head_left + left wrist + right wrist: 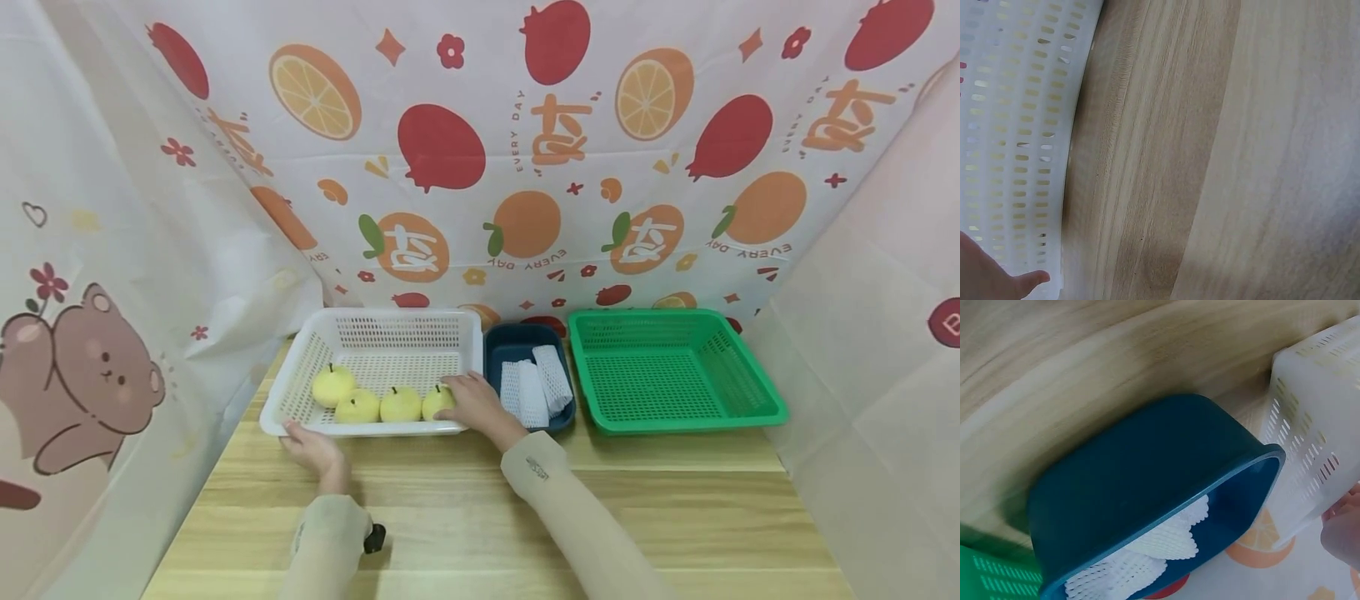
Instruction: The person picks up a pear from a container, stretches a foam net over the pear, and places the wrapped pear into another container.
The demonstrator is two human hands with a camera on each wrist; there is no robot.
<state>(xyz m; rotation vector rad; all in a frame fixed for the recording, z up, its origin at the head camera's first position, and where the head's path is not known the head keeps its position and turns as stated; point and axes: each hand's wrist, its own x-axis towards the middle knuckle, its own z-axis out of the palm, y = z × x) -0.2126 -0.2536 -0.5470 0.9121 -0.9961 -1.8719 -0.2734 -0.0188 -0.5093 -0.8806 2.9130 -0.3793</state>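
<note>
The white basket (435, 429) holds several yellow-green pears along its front side. At its front left corner, my left hand (315, 452) grips the rim; in the left wrist view the hand (988, 278) lies against the perforated wall (1029, 156), other fingers out of sight. My right hand (480, 406) reaches over the right rim, its fingers and thumb around the rightmost pear (435, 402). In the right wrist view, part of that hand (1342, 531) shows at the basket's edge, the pear hidden. Three more pears (401, 405) lie to its left.
A dark blue tray (567, 418) with white foam net sleeves (532, 392) stands right of the white basket. Further right is a green basket (682, 423). All stand on a wooden table (450, 517), before a fruit-printed curtain (510, 283).
</note>
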